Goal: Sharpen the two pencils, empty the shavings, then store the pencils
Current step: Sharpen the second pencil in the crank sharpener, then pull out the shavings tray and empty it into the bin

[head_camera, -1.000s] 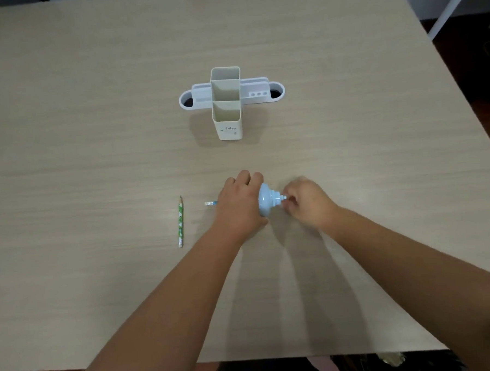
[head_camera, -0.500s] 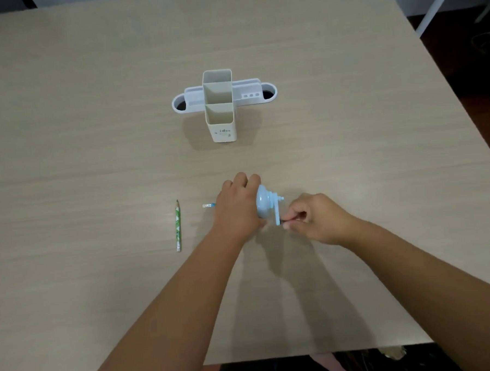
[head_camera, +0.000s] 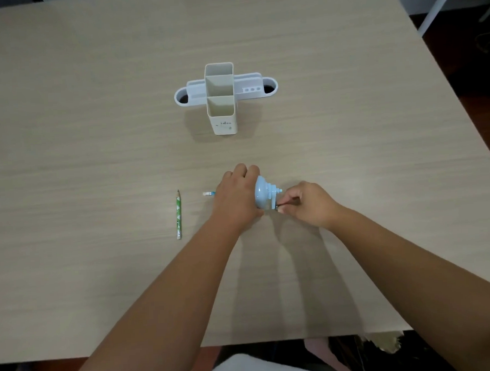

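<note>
A light blue crank sharpener (head_camera: pixel 262 195) lies on its side on the wooden table (head_camera: pixel 94 153). My left hand (head_camera: pixel 236 198) is wrapped over its body. A blue pencil (head_camera: pixel 209 193) pokes out to the left from under that hand, only its eraser end showing. My right hand (head_camera: pixel 307 203) pinches the crank handle at the sharpener's right end, low on its turn. A green patterned pencil (head_camera: pixel 178 214) lies alone to the left, tip pointing away from me. The white pencil holder (head_camera: pixel 222 101) stands upright further back.
The holder has two tall square compartments in the middle and low side wings with round holes. The table's right edge runs diagonally, with a white metal leg (head_camera: pixel 438 5) beyond it. The near table edge is close to my body.
My right hand has carried the crank handle round from the top of its turn down to the bottom. My left hand has kept hold of the sharpener. The green pencil has not moved.
</note>
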Tool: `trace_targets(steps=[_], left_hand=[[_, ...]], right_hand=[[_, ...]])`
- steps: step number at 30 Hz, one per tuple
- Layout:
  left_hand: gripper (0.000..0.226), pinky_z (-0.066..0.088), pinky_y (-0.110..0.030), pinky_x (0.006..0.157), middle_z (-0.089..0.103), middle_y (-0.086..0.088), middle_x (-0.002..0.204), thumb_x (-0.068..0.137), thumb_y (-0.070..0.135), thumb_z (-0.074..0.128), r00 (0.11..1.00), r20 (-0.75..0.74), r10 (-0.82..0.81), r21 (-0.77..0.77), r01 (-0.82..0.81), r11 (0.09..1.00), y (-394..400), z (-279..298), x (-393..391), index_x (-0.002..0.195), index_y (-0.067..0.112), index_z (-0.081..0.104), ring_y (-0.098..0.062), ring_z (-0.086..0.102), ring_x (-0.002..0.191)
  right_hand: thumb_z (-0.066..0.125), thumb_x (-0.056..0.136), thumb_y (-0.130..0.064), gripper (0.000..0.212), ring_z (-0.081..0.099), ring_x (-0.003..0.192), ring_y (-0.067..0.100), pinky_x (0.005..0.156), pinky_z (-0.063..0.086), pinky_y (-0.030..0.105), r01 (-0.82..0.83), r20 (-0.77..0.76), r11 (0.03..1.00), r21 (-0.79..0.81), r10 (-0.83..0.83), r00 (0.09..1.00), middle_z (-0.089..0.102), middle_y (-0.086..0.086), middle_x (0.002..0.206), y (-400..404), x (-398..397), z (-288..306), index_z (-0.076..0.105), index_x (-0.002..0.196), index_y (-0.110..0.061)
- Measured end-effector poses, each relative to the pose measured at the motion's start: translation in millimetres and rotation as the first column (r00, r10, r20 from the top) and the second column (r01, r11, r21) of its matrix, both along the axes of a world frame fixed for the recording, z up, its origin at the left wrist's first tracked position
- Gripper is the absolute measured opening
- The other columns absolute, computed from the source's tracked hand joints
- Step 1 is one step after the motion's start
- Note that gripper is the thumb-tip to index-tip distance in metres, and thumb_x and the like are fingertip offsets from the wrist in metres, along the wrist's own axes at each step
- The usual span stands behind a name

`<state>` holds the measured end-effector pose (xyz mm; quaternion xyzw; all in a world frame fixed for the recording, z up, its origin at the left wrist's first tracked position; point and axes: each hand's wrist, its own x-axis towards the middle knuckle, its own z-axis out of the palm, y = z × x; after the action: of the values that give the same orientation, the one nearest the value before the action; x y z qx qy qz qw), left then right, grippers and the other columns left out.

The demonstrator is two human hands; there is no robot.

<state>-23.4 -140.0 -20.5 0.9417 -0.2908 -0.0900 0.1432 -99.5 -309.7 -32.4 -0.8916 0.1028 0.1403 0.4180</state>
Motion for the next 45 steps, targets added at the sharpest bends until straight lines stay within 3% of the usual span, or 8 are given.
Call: trace_targets(steps=[4, 8, 12, 20, 28, 32, 36, 45], left_hand=[[0.088, 0.043, -0.034, 0.082, 0.045, 0.000, 0.117, 0.049, 0.029, 0.086, 0.995, -0.080, -0.064, 0.008, 0.064, 0.998, 3, 7, 2, 0.125, 0.024, 0.041, -0.026, 0.044, 0.098], [0.114, 0.032, -0.039, 0.106, 0.044, 0.001, 0.128, 0.044, 0.041, 0.083, 0.984, -0.049, -0.170, -0.091, 0.165, 0.982, 16, 18, 7, 0.141, 0.031, 0.025, -0.025, 0.040, 0.119], [0.113, 0.026, -0.043, 0.112, 0.040, -0.002, 0.139, 0.051, 0.047, 0.079, 0.991, -0.113, -0.075, -0.127, 0.060, 0.990, 48, 27, 15, 0.146, 0.029, 0.021, -0.025, 0.032, 0.131], [0.022, 0.045, -0.034, 0.072, 0.065, -0.006, 0.095, 0.089, 0.027, 0.057, 0.998, -0.053, 0.020, 0.028, -0.018, 0.999, 64, 27, 12, 0.107, 0.026, 0.070, -0.025, 0.060, 0.093], [0.019, 0.051, -0.038, 0.070, 0.066, -0.003, 0.098, 0.092, 0.027, 0.055, 0.999, 0.044, -0.029, 0.045, 0.027, 0.999, 92, 24, 22, 0.105, 0.024, 0.068, -0.027, 0.062, 0.093], [0.015, 0.049, -0.034, 0.071, 0.070, -0.004, 0.090, 0.088, 0.024, 0.060, 0.962, -0.028, 0.271, 0.010, -0.271, 0.962, 129, 21, 18, 0.098, 0.022, 0.071, -0.024, 0.063, 0.087], [0.013, 0.054, -0.030, 0.073, 0.075, -0.003, 0.080, 0.076, 0.026, 0.070, 0.796, -0.209, 0.568, -0.117, -0.597, 0.794, 137, 6, -9, 0.086, 0.020, 0.074, -0.021, 0.068, 0.079], [0.031, 0.045, -0.027, 0.069, 0.062, -0.006, 0.095, 0.066, 0.026, 0.077, 0.706, -0.250, 0.662, -0.130, -0.702, 0.700, 129, -14, -11, 0.095, 0.017, 0.067, -0.022, 0.061, 0.082]], right_hand=[[0.076, 0.073, -0.020, 0.025, 0.057, 0.083, 0.014, 0.076, 0.041, 0.022, 0.019, 0.034, 0.997, -0.081, -0.016, 0.999, 0.061, -0.001, 0.096, -11, 5, 20, 0.070, 0.097, -0.016], [0.067, 0.079, -0.018, 0.023, 0.056, 0.080, 0.015, 0.075, 0.039, 0.016, 0.113, 0.216, 0.987, -0.115, -0.087, 0.973, 0.063, 0.001, 0.103, 0, 18, 48, 0.066, 0.102, -0.017], [0.068, 0.078, -0.016, 0.022, 0.058, 0.087, 0.021, 0.079, 0.038, 0.018, -0.082, 0.299, 0.988, -0.127, 0.117, 0.947, 0.064, 0.008, 0.104, 31, 21, 53, 0.068, 0.100, -0.015], [0.071, 0.078, -0.023, 0.028, 0.055, 0.097, 0.030, 0.085, 0.044, 0.031, -0.054, 0.384, 0.979, -0.195, 0.127, 0.915, 0.059, 0.007, 0.115, 48, 13, 34, 0.065, 0.104, -0.017], [0.060, 0.080, -0.035, 0.029, 0.057, 0.087, 0.033, 0.075, 0.052, 0.040, -0.109, 0.397, 0.955, -0.275, 0.216, 0.892, 0.060, 0.010, 0.113, 47, 15, 32, 0.063, 0.102, -0.017], [0.068, 0.079, -0.024, 0.026, 0.056, 0.083, 0.035, 0.073, 0.052, 0.043, -0.098, 0.415, 0.953, -0.287, 0.217, 0.883, 0.059, 0.011, 0.112, 49, 16, 32, 0.063, 0.101, -0.014], [0.068, 0.080, -0.022, 0.027, 0.054, 0.086, 0.034, 0.076, 0.051, 0.046, -0.095, 0.413, 0.955, -0.280, 0.209, 0.886, 0.057, 0.009, 0.114, 50, 17, 31, 0.062, 0.104, -0.014], [0.067, 0.080, -0.024, 0.027, 0.052, 0.086, 0.033, 0.076, 0.050, 0.045, -0.083, 0.419, 0.949, -0.305, 0.212, 0.883, 0.056, 0.010, 0.112, 51, 15, 29, 0.061, 0.105, -0.016]])
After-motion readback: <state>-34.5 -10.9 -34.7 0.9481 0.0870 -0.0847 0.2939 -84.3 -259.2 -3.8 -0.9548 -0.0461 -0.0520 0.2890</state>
